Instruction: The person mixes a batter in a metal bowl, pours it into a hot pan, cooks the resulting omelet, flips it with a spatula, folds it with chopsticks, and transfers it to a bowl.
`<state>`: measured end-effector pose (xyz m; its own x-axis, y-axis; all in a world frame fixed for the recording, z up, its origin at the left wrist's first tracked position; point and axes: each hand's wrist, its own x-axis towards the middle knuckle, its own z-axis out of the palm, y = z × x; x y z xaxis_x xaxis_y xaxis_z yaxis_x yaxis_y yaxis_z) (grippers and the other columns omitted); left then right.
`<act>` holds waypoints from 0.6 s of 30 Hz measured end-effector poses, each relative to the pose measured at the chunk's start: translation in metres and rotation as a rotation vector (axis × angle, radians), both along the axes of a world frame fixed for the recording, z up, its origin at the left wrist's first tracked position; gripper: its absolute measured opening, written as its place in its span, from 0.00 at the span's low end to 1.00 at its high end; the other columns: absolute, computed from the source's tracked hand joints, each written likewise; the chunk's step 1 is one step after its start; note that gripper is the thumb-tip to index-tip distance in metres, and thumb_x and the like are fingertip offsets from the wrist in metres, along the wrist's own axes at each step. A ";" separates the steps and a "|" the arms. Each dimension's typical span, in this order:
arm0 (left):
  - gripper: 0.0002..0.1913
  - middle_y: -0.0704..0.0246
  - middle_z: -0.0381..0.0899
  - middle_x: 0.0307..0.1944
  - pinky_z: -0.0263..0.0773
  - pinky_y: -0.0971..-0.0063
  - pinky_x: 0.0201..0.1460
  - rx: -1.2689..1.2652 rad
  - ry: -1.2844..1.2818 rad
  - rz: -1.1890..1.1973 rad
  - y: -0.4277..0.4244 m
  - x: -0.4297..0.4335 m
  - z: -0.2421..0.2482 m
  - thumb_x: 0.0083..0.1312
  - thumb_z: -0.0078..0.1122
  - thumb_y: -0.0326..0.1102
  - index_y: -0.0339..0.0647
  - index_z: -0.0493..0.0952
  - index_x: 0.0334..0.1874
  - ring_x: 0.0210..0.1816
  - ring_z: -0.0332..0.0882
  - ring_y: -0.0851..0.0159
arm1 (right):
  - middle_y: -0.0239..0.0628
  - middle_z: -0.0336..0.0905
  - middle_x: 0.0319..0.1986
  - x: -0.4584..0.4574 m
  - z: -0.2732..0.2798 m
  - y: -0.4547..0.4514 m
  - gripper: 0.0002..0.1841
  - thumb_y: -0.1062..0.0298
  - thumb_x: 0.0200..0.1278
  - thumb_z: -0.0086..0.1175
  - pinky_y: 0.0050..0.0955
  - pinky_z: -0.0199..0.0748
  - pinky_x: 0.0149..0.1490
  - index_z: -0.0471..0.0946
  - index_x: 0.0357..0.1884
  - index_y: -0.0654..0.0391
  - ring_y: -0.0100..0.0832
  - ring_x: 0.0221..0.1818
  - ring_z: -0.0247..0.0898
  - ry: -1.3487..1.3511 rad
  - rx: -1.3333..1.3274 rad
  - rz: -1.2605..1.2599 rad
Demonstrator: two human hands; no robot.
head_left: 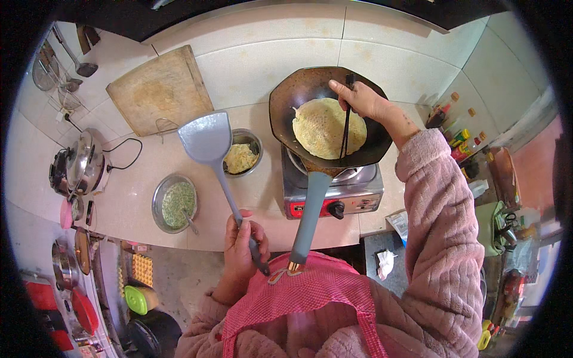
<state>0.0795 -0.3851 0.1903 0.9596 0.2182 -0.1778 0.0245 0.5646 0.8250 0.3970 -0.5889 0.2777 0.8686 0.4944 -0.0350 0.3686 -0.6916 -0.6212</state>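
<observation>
My left hand (244,237) grips the lower handle of a grey spatula (206,136), its broad blade raised over the counter. Above the wok, my right hand (360,99) holds a pair of dark chopsticks (346,129) pointing down, with the tips at the near edge of a pancake (320,127). Round, pale yellow and flecked, the pancake lies in a dark wok (286,98). The wok stands on a gas stove (309,190), and its grey handle (312,215) reaches toward my apron. A metal bowl (257,168) left of the stove contains cooked pancake. Another metal bowl (156,215) holds green-flecked batter and a spoon.
A wooden cutting board (163,89) leans against the tiled wall. At left, an electric pot (85,163) with a glass lid has a black cord. Several seasoning bottles (465,145) line the right wall. Crumpled white tissue (385,264) lies on a dark surface below the counter.
</observation>
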 end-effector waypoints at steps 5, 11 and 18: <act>0.10 0.69 0.64 0.26 0.60 0.81 0.13 0.017 0.015 0.060 0.000 -0.004 -0.005 0.70 0.38 0.37 0.49 0.60 0.52 0.17 0.63 0.73 | 0.29 0.63 0.11 -0.018 0.018 -0.020 0.31 0.38 0.63 0.37 0.22 0.63 0.21 0.68 0.17 0.57 0.23 0.13 0.61 0.071 0.100 0.004; 0.11 0.70 0.64 0.25 0.59 0.82 0.12 0.000 0.028 0.043 0.001 -0.008 -0.007 0.70 0.39 0.37 0.49 0.61 0.52 0.16 0.62 0.74 | 0.31 0.68 0.22 -0.051 0.011 -0.050 0.26 0.42 0.66 0.34 0.21 0.69 0.27 0.69 0.29 0.58 0.22 0.20 0.66 0.222 0.325 0.239; 0.11 0.70 0.63 0.25 0.58 0.83 0.12 0.076 0.032 0.000 -0.003 -0.005 -0.001 0.69 0.40 0.36 0.47 0.61 0.52 0.16 0.61 0.75 | 0.31 0.67 0.25 -0.059 -0.015 -0.048 0.27 0.40 0.66 0.31 0.23 0.70 0.32 0.67 0.32 0.58 0.24 0.22 0.68 0.273 0.336 0.223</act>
<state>0.0740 -0.3884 0.1888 0.9536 0.2322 -0.1915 0.0516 0.5007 0.8641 0.3381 -0.6372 0.2631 0.7212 0.6907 -0.0533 0.2773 -0.3583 -0.8915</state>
